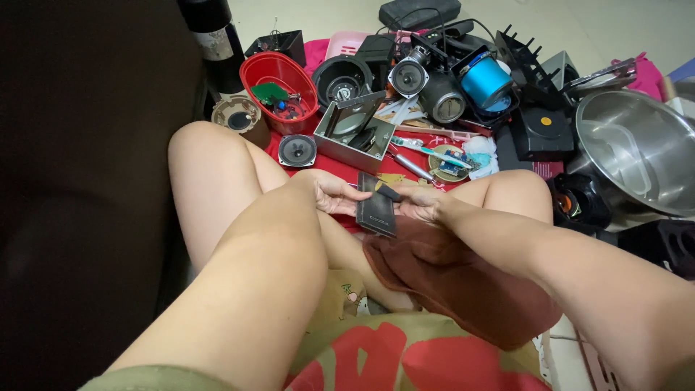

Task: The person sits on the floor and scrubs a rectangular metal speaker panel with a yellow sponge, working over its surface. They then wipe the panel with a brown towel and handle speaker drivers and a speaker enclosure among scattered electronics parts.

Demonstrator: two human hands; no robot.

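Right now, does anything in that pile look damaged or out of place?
Yes. The grey metal box lies tipped with its open side up. Loose speaker drivers sit out of any housing, and a bare circuit board lies in the red tub. Both hands hold a flat dark panel.

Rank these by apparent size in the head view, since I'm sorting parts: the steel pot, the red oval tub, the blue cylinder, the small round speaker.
1. Steel pot, though partly cropped
2. Red oval tub
3. Blue cylinder
4. Small round speaker, close to the cylinder in size
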